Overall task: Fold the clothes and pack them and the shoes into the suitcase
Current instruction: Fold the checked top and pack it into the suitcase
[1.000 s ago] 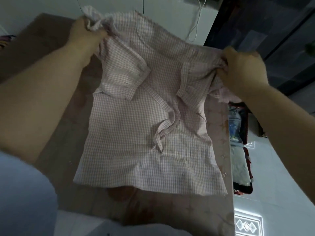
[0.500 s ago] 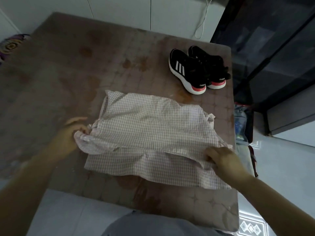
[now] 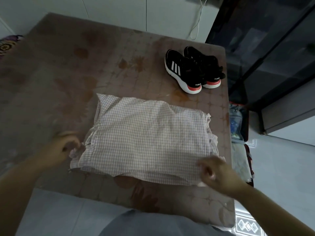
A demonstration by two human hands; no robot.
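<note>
Folded checked shirt point(image 3: 146, 140) lies flat on the worktop point(image 3: 51, 82), long axis running left to right across the person, shoes point(image 3: 192, 68) beyond it. Left hand point(image 3: 65, 149) sits at its near-left corner and right hand point(image 3: 214, 172) at its near-right, fingers curled; blur hides whether either grip pinches cloth. The open suitcase point(image 3: 246, 150) lies on the floor just off the right edge, so the right hand is nearer it.

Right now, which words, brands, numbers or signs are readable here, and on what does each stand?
"adidas": heel of the nearer black trainer with white-and-coral sole.
"adidas": heel of the farther black trainer.
Three white stripes, no letters: the nearer trainer's side.
Packed items in the red suitcase: print too blurred to read.
</note>
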